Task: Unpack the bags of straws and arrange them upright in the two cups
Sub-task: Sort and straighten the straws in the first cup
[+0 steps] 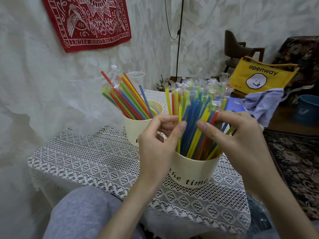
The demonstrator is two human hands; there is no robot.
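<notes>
I see my left hand (158, 135) and right hand (231, 135) both up at the straws (195, 128) standing in the near cup (193, 171). Each hand has thumb and fingers curled in, pinching into the bundle from its own side, the two thumbs close together and facing each other across a few blue and yellow straws. The near cup is cream and reads "the time" in dark script; it sits on the lace cloth (96, 161). Many of its straws carry clear wrappers crinkled at the top.

The far cup (138, 128), just behind my left hand, holds more straws (127, 100) leaning left; its lettering is hidden by my hand apart from one dark stroke. A white cup (135, 76) stands behind it.

On the wall hangs a red banner (89, 21), its border text upside down; I can read "THE GOOD FIGHT" and "KEEP". A yellow bag (260, 76) at the right says "openway" above a smiling face.
</notes>
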